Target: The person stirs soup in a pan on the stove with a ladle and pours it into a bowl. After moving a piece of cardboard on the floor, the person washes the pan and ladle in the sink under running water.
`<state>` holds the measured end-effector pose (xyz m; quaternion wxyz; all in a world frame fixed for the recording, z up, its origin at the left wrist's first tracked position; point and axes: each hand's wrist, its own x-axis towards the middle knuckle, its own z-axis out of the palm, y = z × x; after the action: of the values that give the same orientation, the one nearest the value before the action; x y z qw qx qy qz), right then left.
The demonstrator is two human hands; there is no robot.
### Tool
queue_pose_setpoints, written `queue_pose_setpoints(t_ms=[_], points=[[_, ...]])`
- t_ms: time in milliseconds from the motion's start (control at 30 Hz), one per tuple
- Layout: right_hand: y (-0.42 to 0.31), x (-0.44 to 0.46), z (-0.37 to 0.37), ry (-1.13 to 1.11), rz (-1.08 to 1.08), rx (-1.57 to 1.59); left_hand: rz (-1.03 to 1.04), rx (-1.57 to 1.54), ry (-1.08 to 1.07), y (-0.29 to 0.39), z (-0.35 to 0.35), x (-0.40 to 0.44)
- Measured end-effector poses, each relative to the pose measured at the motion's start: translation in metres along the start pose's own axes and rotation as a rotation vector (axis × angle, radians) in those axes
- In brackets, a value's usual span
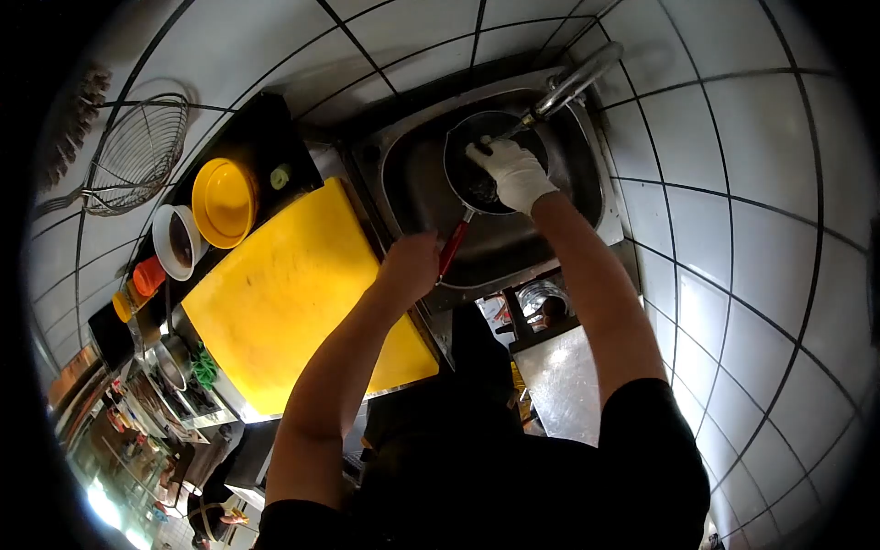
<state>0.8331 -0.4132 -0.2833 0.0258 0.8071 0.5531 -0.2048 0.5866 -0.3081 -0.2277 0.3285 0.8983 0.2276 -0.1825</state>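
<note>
A dark frying pan (463, 188) with a red handle (454, 243) is in the metal sink (408, 197), under the tap (573, 82). My left hand (412, 261), bare, is closed at the near end of the handle. My right hand (515, 172) wears a white glove and reaches into the pan, just below the spout. Its fingers are bent together over the pan's inside; whatever they may hold is hidden. Some water or wet shine shows on the pan's bottom.
Left of the sink lies a large yellow cutting board (293, 293). Beyond it stand a yellow bowl (225, 203), a white bowl (180, 242) and an orange container (148, 275). A wire strainer (139, 154) hangs on the tiled wall. Another person (215, 509) is at the far lower left.
</note>
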Motion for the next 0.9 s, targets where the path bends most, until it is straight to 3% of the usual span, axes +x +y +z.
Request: queue_pose_setpoints(t_ms=[100, 200, 300, 400, 500, 600, 700, 800, 900], points=[[0.002, -0.019, -0.009, 0.081, -0.179, 0.073, -0.026, 0.254, -0.080, 0.011, -0.019, -0.003], [0.010, -0.019, -0.012, 0.097, -0.102, 0.280, -0.038, 0.363, -0.054, 0.018, -0.024, -0.008], [0.028, -0.011, 0.008, 0.046, 0.017, 0.715, -0.072, 0.317, -0.150, 0.030, -0.037, -0.007], [0.030, -0.016, -0.003, -0.119, 0.273, 1.218, -0.084, 0.227, -0.082, 0.034, -0.036, -0.012], [0.013, -0.026, 0.015, 0.235, -0.114, 0.397, -0.095, 0.287, -0.094, 0.035, -0.022, -0.005], [-0.034, -0.034, -0.021, 0.067, -0.373, 0.369, -0.093, 0.317, -0.162, 0.043, -0.017, 0.010], [-0.044, -0.040, -0.025, 0.279, -0.426, 0.260, -0.098, 0.300, -0.114, 0.044, -0.019, 0.010], [-0.001, -0.032, -0.031, 0.329, -0.200, 0.184, -0.066, 0.301, -0.017, 0.035, -0.024, -0.014], [0.040, -0.026, -0.010, 0.310, -0.025, 0.119, -0.171, 0.147, 0.006, 0.021, -0.030, -0.037]])
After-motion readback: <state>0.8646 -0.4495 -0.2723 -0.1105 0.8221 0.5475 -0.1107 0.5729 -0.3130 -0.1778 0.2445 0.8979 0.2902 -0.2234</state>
